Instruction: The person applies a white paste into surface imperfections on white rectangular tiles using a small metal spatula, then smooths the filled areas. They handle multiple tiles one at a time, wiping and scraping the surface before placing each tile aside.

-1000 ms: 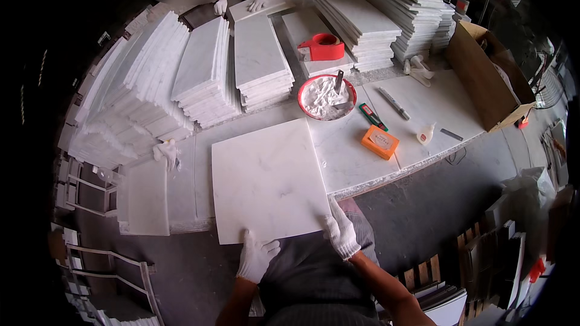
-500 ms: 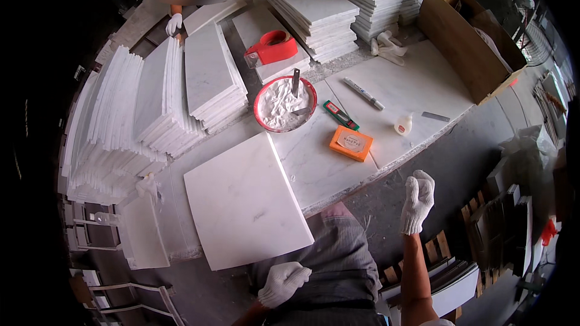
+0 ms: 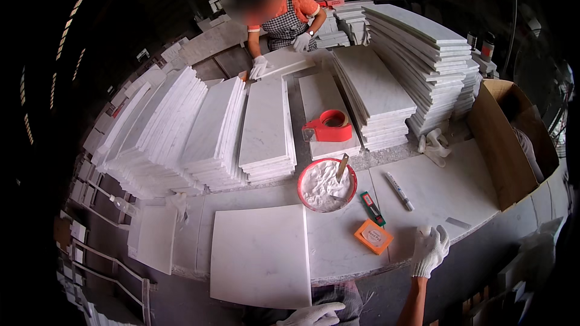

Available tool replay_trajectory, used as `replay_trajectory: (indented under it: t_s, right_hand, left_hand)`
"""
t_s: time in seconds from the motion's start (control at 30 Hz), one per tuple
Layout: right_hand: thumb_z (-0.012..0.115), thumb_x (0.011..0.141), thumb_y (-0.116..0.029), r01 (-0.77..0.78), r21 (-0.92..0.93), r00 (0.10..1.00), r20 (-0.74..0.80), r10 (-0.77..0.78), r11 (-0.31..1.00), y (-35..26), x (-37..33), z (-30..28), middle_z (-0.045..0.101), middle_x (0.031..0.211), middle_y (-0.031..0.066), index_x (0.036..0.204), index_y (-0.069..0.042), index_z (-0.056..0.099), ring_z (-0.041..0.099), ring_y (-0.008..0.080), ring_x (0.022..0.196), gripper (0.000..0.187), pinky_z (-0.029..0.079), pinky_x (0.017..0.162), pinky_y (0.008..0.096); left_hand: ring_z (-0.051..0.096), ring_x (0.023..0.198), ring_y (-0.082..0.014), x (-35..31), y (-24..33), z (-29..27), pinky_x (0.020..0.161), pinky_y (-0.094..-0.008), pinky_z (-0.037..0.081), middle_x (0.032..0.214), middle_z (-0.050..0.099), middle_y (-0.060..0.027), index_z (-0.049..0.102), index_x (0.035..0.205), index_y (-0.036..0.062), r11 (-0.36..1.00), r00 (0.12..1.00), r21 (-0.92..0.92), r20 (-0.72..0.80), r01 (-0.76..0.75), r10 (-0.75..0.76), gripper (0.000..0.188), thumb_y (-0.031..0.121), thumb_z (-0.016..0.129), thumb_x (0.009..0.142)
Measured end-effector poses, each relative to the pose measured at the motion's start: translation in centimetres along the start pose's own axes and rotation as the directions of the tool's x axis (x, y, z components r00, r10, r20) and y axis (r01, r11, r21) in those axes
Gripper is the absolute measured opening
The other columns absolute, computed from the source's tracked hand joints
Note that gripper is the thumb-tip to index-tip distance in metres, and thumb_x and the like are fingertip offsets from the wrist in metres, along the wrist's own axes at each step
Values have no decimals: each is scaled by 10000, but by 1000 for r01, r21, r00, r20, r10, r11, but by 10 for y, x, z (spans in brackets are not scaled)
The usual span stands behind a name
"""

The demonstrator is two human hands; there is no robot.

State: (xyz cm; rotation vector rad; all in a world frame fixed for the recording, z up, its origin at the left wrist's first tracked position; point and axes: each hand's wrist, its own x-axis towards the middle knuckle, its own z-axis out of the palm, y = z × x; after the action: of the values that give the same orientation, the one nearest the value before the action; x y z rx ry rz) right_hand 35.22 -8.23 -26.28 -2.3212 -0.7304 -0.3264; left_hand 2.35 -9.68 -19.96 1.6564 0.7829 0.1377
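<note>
My right hand (image 3: 430, 252), in a white knit glove, is at the table's front edge, beside a thin grey blade (image 3: 458, 223). Its fingers are curled in and cover the spot where a small pale bottle stood; what they hold is hidden. My left hand (image 3: 314, 315), also gloved, is low at the bottom edge, partly cut off, its fingers stretched to the right with nothing seen in them. Near it a square white marble tile (image 3: 260, 256) overhangs the table front. An orange box (image 3: 373, 236), a green-and-red blade case (image 3: 373, 208) and a marker pen (image 3: 399, 191) lie left of my right hand.
A red-rimmed bowl (image 3: 327, 185) of white paste holds spatulas. Behind it are a red tape dispenser (image 3: 328, 127) and several stacks of marble slabs (image 3: 374, 87). A cardboard box (image 3: 492, 157) stands right. Across the table a person (image 3: 293, 21) in white gloves touches a slab.
The view has tilted up, showing more of the person across the table. My right hand has reached to the table, over the bottle's spot. My left hand's fingers have straightened.
</note>
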Motion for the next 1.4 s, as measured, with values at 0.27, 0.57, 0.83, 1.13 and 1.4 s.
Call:
replay_trajectory:
  t_s: [0.27,0.57,0.83,1.13,1.4]
  right_hand:
    - [776,733,-225,14,67,1000,-19,-13,998,-10,0,-41,620,1162,93,1034,-81,663,571,304,1104,352,457,926,433]
    - [684,830,-123,240,676,837,219,-501,697,-107,-58,-110,631,1088,146,1146,-6,607,592,260,1003,346,486,876,353]
    - [690,791,-131,110,776,694,387,-607,621,-136,-110,-112,649,1087,132,1055,-29,653,618,276,1006,286,497,878,381]
    - [778,753,-320,261,805,413,407,-815,533,-180,-144,-116,653,1115,84,1128,-105,665,628,300,996,447,489,890,399]
    - [760,757,-264,341,706,92,632,-769,621,-169,-170,-124,649,1118,95,1133,-122,668,625,287,1036,413,496,875,403]
  left_hand:
    - [648,908,-182,30,15,4,810,-294,524,1064,644,-117,442,1371,35,990,988,93,-94,-110,119,460,159,597,956]
    - [633,1035,-201,47,57,-23,875,-315,514,1186,623,-122,441,1367,34,896,886,333,-258,-294,386,488,180,625,939]
    - [627,1077,-175,2,17,-41,930,-312,506,1233,625,-67,535,1259,54,946,916,-68,-279,-318,288,447,102,724,857]
    - [609,1109,-202,-74,-28,-62,977,-331,504,1216,599,-111,557,1177,-7,968,887,-223,-461,-120,4,337,10,687,867]
    - [611,940,-202,-102,-59,-113,855,-349,518,1081,598,-150,446,1151,-3,870,588,-293,-809,-396,-4,270,-32,543,901]
